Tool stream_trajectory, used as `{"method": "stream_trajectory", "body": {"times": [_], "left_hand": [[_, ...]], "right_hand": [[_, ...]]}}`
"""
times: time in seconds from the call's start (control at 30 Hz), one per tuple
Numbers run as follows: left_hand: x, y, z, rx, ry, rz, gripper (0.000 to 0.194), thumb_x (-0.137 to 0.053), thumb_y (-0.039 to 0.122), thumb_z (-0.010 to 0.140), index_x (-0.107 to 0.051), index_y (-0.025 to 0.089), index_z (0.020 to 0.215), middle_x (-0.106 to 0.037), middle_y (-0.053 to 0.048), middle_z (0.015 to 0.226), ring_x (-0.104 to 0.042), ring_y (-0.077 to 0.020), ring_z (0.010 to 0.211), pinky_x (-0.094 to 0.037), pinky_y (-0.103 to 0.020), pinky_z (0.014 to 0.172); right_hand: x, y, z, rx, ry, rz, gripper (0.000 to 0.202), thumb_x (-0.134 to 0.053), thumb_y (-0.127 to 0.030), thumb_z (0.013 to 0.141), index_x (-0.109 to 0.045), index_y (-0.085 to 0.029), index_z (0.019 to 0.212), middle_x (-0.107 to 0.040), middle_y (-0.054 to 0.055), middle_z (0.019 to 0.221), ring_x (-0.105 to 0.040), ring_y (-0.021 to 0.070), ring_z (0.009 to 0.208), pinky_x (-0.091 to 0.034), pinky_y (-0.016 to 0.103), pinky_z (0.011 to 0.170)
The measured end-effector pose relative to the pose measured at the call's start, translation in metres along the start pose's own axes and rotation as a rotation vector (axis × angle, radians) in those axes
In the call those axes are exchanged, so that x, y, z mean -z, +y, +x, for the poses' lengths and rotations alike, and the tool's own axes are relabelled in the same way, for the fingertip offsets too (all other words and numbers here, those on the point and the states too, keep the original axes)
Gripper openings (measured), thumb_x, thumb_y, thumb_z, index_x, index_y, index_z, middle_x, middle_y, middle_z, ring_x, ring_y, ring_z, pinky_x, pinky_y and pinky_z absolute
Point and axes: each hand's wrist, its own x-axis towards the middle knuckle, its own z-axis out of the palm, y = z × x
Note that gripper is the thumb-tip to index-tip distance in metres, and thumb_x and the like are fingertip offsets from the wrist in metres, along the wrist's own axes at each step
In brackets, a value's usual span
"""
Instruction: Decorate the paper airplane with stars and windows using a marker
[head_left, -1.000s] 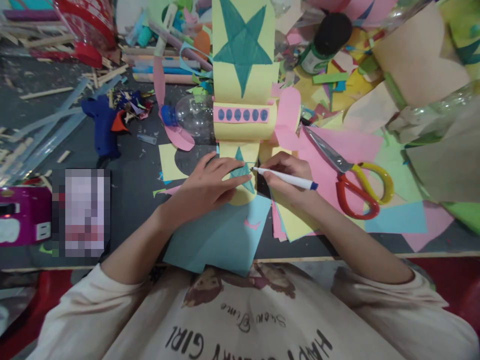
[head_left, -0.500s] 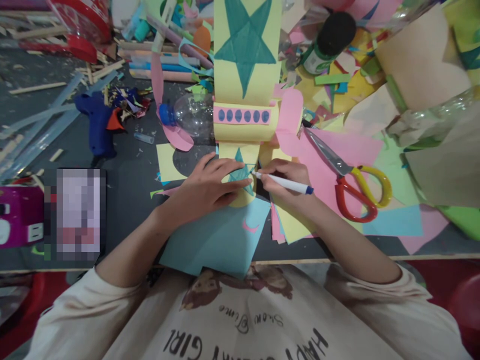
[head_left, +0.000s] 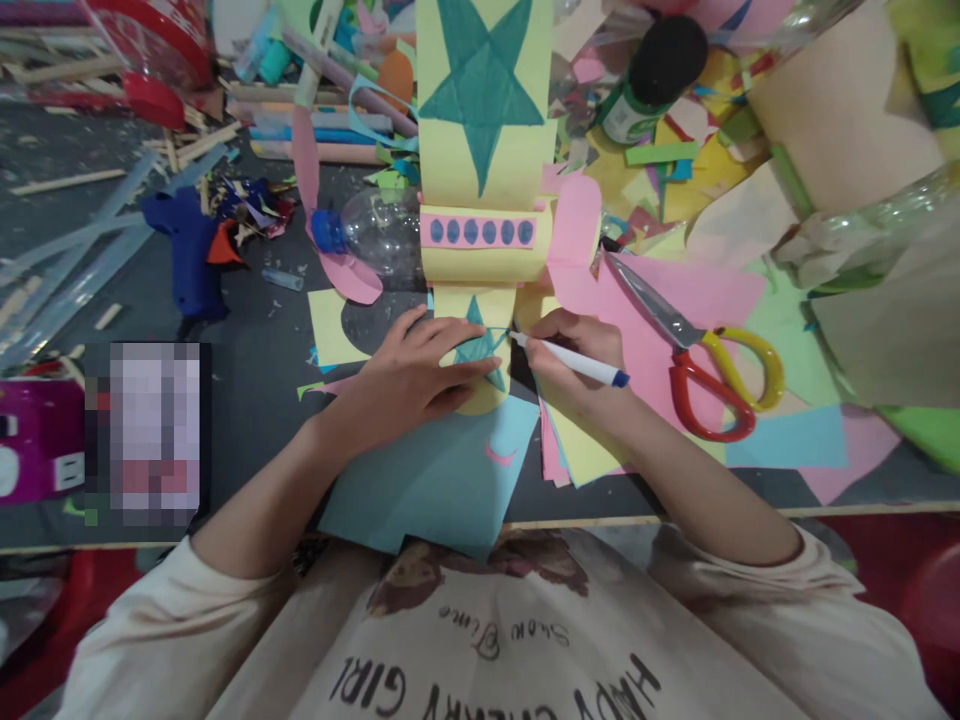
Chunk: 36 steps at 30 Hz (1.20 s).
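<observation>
My right hand (head_left: 577,350) is closed on a white marker (head_left: 581,362) with a blue end, its tip at the right point of a small green star (head_left: 474,345) drawn on yellow paper. My left hand (head_left: 427,368) lies flat over that paper with its fingers spread, covering part of the star. Above it, a yellow strip carries a pink band (head_left: 480,231) with several blue ovals and a large green star (head_left: 484,85). Under my left hand and wrist lies a blue sheet (head_left: 427,480).
Red and yellow scissors (head_left: 694,345) rest on pink paper at the right. A blue glue gun (head_left: 191,250), a clear bottle (head_left: 382,235), a dark-capped bottle (head_left: 652,80) and a phone-like object (head_left: 154,430) surround the work, among paper scraps.
The marker tip has moved slightly from the star's right side to the end of its right point. My left hand stays flat in place. The whole view has shifted a little.
</observation>
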Motion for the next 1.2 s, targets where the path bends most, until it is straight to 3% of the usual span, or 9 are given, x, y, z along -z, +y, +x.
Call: {"method": "stream_trajectory", "body": {"times": [0.07,0.2,0.33,0.5,0.67,0.83,0.97,1.1,1.2], "left_hand": [[-0.001,-0.001,0.0,-0.02,0.021,-0.006,0.033,-0.047,0.022,0.106,-0.069,0.025,0.13,-0.061,-0.015,0.145,-0.06,-0.0349,0.13,-0.044,-0.065,0.113],[-0.002,-0.002,-0.001,-0.01,0.004,-0.015,0.034,-0.047,0.02,0.106,-0.068,0.024,0.132,-0.06,-0.015,0.145,-0.059,-0.0347,0.131,-0.042,-0.064,0.114],[-0.002,-0.002,-0.001,-0.001,-0.012,-0.029,0.034,-0.048,0.023,0.106,-0.067,0.027,0.134,-0.059,-0.013,0.148,-0.058,-0.0337,0.132,-0.04,-0.063,0.116],[0.003,0.001,0.0,0.03,-0.039,-0.022,0.036,-0.045,0.021,0.106,-0.068,0.027,0.133,-0.059,-0.01,0.148,-0.057,-0.0309,0.132,-0.04,-0.06,0.118],[0.001,0.0,0.0,0.015,-0.02,-0.004,0.036,-0.046,0.021,0.106,-0.067,0.028,0.134,-0.061,-0.011,0.146,-0.057,-0.0299,0.132,-0.04,-0.059,0.117],[-0.005,-0.003,-0.001,-0.02,0.039,-0.01,0.033,-0.05,0.022,0.104,-0.07,0.026,0.13,-0.061,-0.014,0.144,-0.059,-0.0327,0.13,-0.042,-0.062,0.114],[-0.007,-0.004,-0.002,-0.019,0.041,0.0,0.033,-0.05,0.022,0.104,-0.069,0.027,0.131,-0.061,-0.013,0.144,-0.06,-0.0326,0.13,-0.042,-0.061,0.115],[-0.008,-0.004,-0.002,-0.013,0.036,-0.014,0.033,-0.051,0.023,0.104,-0.068,0.028,0.132,-0.06,-0.012,0.146,-0.058,-0.0331,0.131,-0.04,-0.062,0.117],[-0.008,-0.004,-0.003,-0.004,0.041,-0.009,0.033,-0.052,0.022,0.104,-0.067,0.029,0.132,-0.06,-0.011,0.146,-0.057,-0.0304,0.133,-0.04,-0.059,0.118]], "right_hand": [[0.0,0.001,0.0,0.024,-0.038,0.017,0.011,-0.067,-0.03,0.08,-0.067,-0.022,0.072,-0.064,-0.001,0.059,-0.052,0.0126,0.049,-0.042,0.028,0.049],[0.0,0.001,0.0,0.02,0.061,-0.009,0.009,-0.066,-0.024,0.078,-0.066,-0.021,0.07,-0.063,-0.002,0.059,-0.052,0.0123,0.049,-0.043,0.028,0.051],[0.001,0.0,0.0,0.063,-0.076,0.027,0.011,-0.068,-0.028,0.082,-0.068,-0.021,0.073,-0.066,0.0,0.062,-0.055,0.0132,0.051,-0.043,0.027,0.05],[0.002,0.0,-0.001,0.054,-0.007,0.023,0.011,-0.068,-0.028,0.083,-0.067,-0.022,0.074,-0.062,-0.003,0.058,-0.052,0.012,0.049,-0.042,0.026,0.049],[0.004,-0.002,0.0,0.053,-0.19,-0.008,0.015,-0.068,-0.034,0.087,-0.072,-0.022,0.078,-0.07,0.001,0.069,-0.062,0.0158,0.06,-0.047,0.028,0.054],[0.003,0.0,0.0,0.022,-0.088,0.002,0.017,-0.067,-0.034,0.087,-0.07,-0.021,0.077,-0.067,0.001,0.066,-0.059,0.0147,0.057,-0.047,0.029,0.054],[0.002,0.0,0.0,0.022,-0.158,0.0,0.017,-0.068,-0.036,0.085,-0.074,-0.021,0.08,-0.071,0.003,0.072,-0.063,0.0156,0.062,-0.049,0.028,0.056],[0.002,-0.001,0.001,-0.035,-0.025,0.056,0.012,-0.069,-0.032,0.08,-0.07,-0.021,0.075,-0.069,0.001,0.066,-0.06,0.0142,0.056,-0.048,0.028,0.054],[0.002,-0.001,0.003,-0.091,0.007,0.101,0.013,-0.069,-0.035,0.078,-0.066,-0.022,0.075,-0.067,0.0,0.065,-0.059,0.0153,0.056,-0.048,0.029,0.053]]}}
